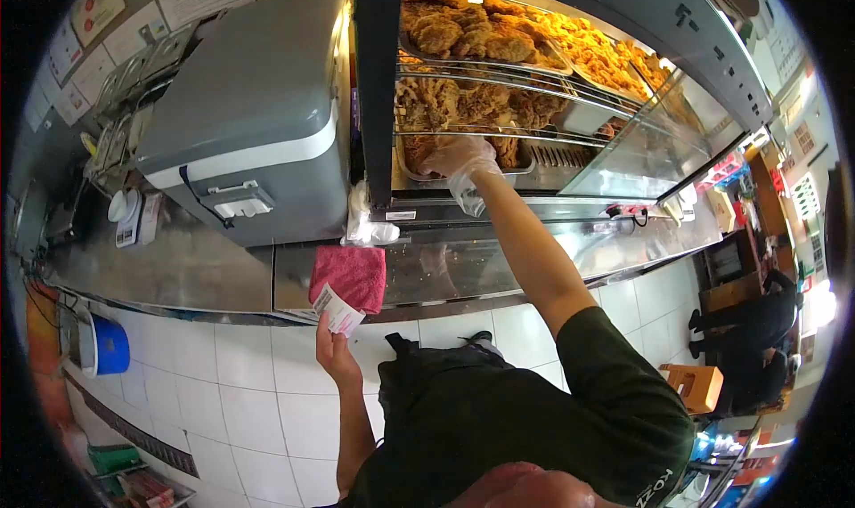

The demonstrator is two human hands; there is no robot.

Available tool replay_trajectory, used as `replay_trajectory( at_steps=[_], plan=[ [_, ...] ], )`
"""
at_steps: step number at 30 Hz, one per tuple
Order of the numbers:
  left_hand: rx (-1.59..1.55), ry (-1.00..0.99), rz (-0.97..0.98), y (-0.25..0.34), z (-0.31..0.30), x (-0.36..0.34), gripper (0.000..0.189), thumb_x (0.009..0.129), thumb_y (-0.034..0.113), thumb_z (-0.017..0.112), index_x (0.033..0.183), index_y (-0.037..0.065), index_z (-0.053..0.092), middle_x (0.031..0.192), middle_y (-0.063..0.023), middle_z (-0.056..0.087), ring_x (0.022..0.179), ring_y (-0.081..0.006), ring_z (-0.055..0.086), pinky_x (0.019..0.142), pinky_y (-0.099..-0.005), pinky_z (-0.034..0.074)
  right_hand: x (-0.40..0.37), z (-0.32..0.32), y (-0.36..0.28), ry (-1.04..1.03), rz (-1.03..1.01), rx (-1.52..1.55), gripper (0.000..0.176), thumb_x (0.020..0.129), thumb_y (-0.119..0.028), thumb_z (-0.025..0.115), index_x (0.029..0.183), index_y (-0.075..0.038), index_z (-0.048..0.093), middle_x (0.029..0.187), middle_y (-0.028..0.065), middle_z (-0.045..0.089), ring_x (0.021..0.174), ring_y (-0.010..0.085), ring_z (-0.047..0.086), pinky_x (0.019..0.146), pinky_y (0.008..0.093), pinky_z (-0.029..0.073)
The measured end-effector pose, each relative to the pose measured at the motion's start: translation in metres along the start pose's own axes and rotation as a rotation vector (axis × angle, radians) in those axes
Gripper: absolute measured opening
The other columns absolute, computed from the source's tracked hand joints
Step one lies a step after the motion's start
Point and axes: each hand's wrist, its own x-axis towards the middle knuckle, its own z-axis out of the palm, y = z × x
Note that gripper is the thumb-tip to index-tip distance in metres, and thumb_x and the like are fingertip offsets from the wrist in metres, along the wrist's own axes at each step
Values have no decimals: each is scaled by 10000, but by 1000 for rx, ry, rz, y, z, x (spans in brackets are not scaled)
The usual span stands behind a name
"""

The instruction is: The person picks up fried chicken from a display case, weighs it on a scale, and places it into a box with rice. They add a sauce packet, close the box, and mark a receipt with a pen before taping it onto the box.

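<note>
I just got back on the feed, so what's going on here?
The person's right hand, in a clear plastic glove, reaches into the lit display case, at the fried chicken in the lowest tray. The bare left hand holds a printed slip by the pink cloth at the counter's edge.

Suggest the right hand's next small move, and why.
Probably secure one piece of browned fried chicken with the right hand, in its clear plastic glove, before lifting: it's at the low silver tray, its grip isn't clear, and the left hand holds a white printed slip.
</note>
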Motion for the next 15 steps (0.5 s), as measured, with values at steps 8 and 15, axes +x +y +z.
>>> replay_trajectory(
  at_steps=[8,15],
  plan=[
    [-87,-29,-7,-3,7,5,518,823,18,467,1327,-84,406,1337,-196,444,1238,-290,443,1064,-397,322,-1,-26,-16,-212,93,-53,582,714,-511,603,1164,-143,646,1210,78,613,1113,264,575,929,381,452],
    [-51,-51,-23,6,16,2,498,848,15,427,1338,-69,397,1351,-198,427,1243,-297,439,1068,-405,319,6,-21,-8,-336,49,-3,539,814,-496,519,1205,-139,622,1274,85,578,1166,244,548,965,404,427]
  ],
)
